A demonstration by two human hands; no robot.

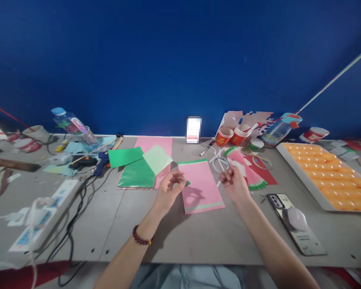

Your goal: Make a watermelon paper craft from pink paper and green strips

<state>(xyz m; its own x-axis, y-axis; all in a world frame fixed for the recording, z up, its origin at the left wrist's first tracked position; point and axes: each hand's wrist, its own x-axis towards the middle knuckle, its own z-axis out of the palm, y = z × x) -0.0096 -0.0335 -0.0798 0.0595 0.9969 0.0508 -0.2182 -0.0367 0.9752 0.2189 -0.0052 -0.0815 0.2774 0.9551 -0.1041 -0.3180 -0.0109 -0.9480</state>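
Currently, the left hand (169, 189) pinches a small green piece (188, 183) at 9 o'clock over the pink sheet (199, 174). The right hand (235, 185), at 3 o'clock, is curled; its contents cannot be determined.

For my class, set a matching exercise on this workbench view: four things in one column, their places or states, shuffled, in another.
Column 1
1. Small green piece
2. Front pink sheet
3. Beaded bracelet
4. Smartphone lying on the bench

Column 2
A. Around the left wrist
B. To the right of the right forearm, with a round object on it
C. At the fingertips of the left hand
D. Flat, with a green band along its far edge

Pairs: 1-C, 2-D, 3-A, 4-B
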